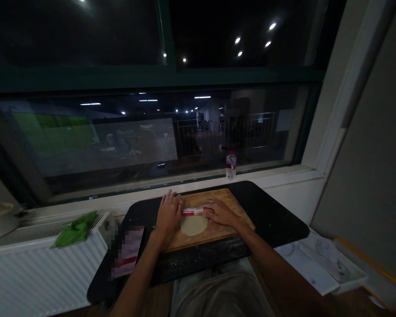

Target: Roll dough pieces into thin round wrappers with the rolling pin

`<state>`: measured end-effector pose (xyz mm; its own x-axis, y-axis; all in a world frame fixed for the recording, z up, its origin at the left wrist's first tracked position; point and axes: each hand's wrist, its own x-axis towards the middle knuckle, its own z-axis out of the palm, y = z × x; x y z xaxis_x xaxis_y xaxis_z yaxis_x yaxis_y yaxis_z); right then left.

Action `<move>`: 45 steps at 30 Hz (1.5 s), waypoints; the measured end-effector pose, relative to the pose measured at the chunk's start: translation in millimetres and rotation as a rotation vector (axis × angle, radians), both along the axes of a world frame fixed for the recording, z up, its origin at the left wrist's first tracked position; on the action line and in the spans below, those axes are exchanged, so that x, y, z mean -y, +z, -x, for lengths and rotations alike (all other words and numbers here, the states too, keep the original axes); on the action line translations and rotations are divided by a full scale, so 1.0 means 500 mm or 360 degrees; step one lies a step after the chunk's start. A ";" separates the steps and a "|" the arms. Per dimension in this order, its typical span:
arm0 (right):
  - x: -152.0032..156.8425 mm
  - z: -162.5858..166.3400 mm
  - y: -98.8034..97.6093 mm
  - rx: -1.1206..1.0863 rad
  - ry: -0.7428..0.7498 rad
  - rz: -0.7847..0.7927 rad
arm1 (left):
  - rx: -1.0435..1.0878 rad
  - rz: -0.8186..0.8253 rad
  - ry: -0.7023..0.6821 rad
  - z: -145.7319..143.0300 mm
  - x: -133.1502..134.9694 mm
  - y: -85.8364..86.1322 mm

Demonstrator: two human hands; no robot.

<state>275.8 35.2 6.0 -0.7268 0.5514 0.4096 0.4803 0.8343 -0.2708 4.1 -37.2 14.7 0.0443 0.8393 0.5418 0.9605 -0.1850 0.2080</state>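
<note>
A flat round of pale dough (193, 225) lies on a wooden board (222, 196). Across its far part rests a white and red printed tube (194, 211), set crosswise like a rolling pin. My left hand (169, 209) is at the tube's left end, its fingers stretched forward and slightly apart over the board's left edge. At the right end, my right hand (219, 210) has its fingers bent over the tube, which they partly hide. The tube's left tip is covered by my left hand.
The board sits on a black table (267, 211) with crumbs along its near side. A printed packet (132, 251) lies at left. A bottle (231, 165) stands on the windowsill. A green cloth (75, 230) drapes over the radiator (46, 273); papers (312, 259) lie at lower right.
</note>
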 end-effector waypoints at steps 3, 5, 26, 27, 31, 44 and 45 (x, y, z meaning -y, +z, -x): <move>-0.008 0.008 0.004 0.0074 -0.0034 -0.0058 | -0.0185 0.0183 0.0002 0.011 -0.022 -0.010; -0.014 0.023 0.002 0.0124 -0.0115 -0.0092 | -0.0263 0.0266 0.0019 0.016 -0.029 -0.022; -0.137 0.098 -0.007 0.0322 -0.0552 0.0014 | -0.0332 0.0549 0.0339 0.024 -0.117 0.002; -0.138 0.099 -0.006 0.0327 -0.0551 0.0016 | -0.0336 0.0553 0.0339 0.023 -0.119 0.004; -0.133 0.098 -0.004 0.0330 -0.0557 -0.0002 | -0.0346 0.0556 0.0336 0.019 -0.111 0.006; 0.062 0.044 -0.032 0.0153 -0.0536 -0.0254 | -0.0314 0.0237 0.0112 -0.001 0.046 -0.051; 0.082 0.035 -0.036 0.0134 -0.0517 -0.0276 | -0.0288 0.0187 0.0101 -0.002 0.060 -0.059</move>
<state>258.4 -5.8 -11.7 -0.5607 0.6863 0.4633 0.7419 0.6649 -0.0870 5.0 -67.3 -14.8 0.0770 0.9003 0.4283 0.9930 -0.1076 0.0477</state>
